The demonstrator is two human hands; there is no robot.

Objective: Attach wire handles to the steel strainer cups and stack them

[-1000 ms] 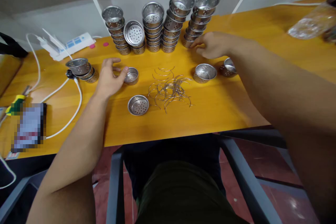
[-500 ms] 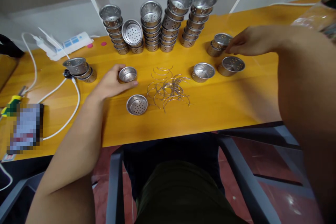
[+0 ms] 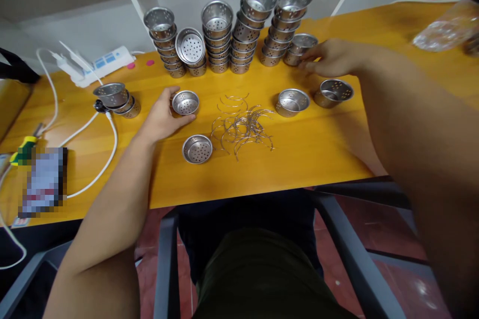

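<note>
My left hand (image 3: 163,115) is curved around a small perforated metal cup (image 3: 186,103), thumb and fingers on its sides. Below it another perforated cup (image 3: 197,149) sits on the orange table. At the right, my right hand (image 3: 325,57) has its fingertips at a short two-cup stack (image 3: 301,45), beside the rightmost tall stack (image 3: 281,40); its fingers partly hide the lower cup. Two single cups, one left (image 3: 292,102) and one right (image 3: 334,93), stand nearer to me. Thin curved wires (image 3: 245,127) lie in a loose heap at the middle.
Tall cup stacks (image 3: 217,35) line the back. At the left are a few tilted cups (image 3: 112,95), a white power strip (image 3: 107,66), white cables, a green-yellow screwdriver (image 3: 26,147) and a blurred-out phone (image 3: 45,179). A clear plastic bag (image 3: 441,32) lies far right.
My right hand and the two-cup stack have moved left, up against the rightmost tall stack. My left hand stays around its cup, which has shifted very little.
</note>
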